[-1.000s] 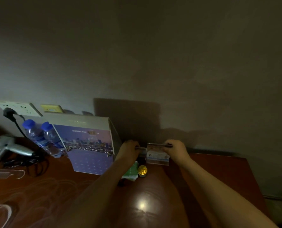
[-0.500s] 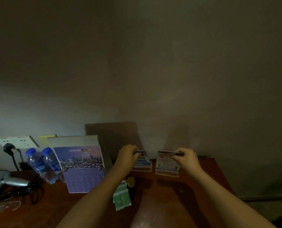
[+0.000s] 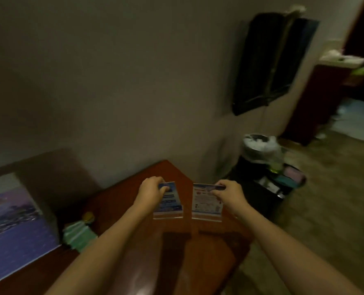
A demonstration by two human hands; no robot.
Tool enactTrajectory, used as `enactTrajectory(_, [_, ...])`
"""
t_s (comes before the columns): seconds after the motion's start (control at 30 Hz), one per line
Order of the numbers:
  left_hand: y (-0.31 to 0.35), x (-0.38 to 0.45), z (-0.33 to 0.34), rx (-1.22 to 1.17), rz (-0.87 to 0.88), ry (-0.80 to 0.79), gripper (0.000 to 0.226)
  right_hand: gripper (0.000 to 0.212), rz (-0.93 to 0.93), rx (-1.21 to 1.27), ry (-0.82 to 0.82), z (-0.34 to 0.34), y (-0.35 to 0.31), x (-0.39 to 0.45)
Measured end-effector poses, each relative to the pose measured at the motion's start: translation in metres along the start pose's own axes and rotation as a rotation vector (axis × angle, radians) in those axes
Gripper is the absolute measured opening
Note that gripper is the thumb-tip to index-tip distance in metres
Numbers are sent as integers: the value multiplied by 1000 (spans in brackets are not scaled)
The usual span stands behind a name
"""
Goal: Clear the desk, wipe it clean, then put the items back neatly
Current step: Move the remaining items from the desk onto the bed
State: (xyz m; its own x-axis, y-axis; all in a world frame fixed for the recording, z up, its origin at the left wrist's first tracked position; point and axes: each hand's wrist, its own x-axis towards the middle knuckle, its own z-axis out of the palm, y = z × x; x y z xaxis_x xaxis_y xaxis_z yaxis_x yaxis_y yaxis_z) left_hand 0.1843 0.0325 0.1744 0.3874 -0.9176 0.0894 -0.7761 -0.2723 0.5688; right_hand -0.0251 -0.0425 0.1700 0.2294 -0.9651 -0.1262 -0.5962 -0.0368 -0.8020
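Both hands [image 3: 150, 191] [image 3: 230, 192] hold signs [image 3: 169, 202] [image 3: 206, 203] seemingly above desk's [image 3: 134, 273] right edge.

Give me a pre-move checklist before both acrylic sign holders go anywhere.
1. Left hand grips top of blue sign holder: ok.
2. Right hand pinches top of white sign holder: ok.
3. Holders apart, not touching: ok.
4. Bases clear of the desk: cannot tell.
5. Green packets and gold tin lie off to the left, clear of the holders: ok.
6. Set-down spot chosen: cannot tell.
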Motion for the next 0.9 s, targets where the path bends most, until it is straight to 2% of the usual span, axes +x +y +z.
enactTrajectory(0.2, [124, -37, 73, -46, 252, -250, 8, 23, 144, 45, 268, -118, 97, -87])
enactTrajectory(0.27, [169, -55, 96, -88, 325, -380, 3, 22, 201, 40, 341, -156, 130, -120])
enactTrajectory(0.37, [244, -83, 132, -142, 452, -530, 10, 13, 291, 74, 450, -216, 180, -167])
enactTrajectory(0.5, [352, -134, 191, -129, 604, -545, 14, 20, 389, 72, 627, -300, 246, -234])
enactTrajectory(0.6, [432, -180, 248, -97, 701, -577, 8, 11, 460, 49, 752, -367, 302, -294])
enactTrajectory(0.73, [524, -259, 317, -66, 827, -719, 18, 12, 570, -43, 901, -434, 371, -393])
enactTrajectory(0.9, [628, -369, 378, -82, 1033, -884, 12, 7, 760, 0, 1107, -481, 435, -520])
